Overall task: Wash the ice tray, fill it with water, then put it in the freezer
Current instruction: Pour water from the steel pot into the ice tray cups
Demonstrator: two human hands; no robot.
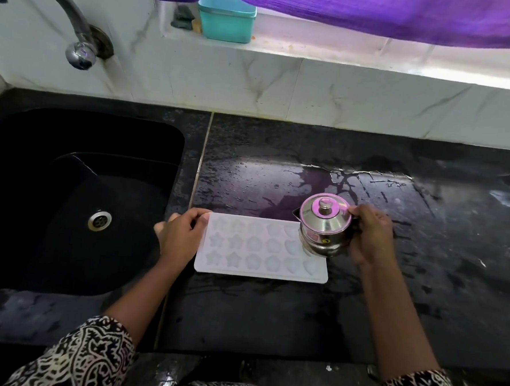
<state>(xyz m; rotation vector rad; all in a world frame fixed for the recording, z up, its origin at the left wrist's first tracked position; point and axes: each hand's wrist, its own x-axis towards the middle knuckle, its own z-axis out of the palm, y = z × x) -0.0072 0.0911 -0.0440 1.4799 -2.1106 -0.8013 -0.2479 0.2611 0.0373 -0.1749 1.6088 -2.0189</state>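
A white ice tray (pixel 256 248) with star, flower and heart moulds lies flat on the black counter (pixel 270 313), just right of the sink. My left hand (pixel 179 233) holds the tray's left end, thumb on its top. My right hand (pixel 370 232) grips a small lidded steel pot (pixel 325 224) with a spout, held over the tray's far right corner. The pot hides that corner of the tray.
A black sink (pixel 68 199) with a steel drain (pixel 99 220) lies to the left, below a curved tap (pixel 65 11). The counter is wet behind the tray. A teal box (pixel 227 18) stands on the window ledge under a purple cloth (pixel 378 12).
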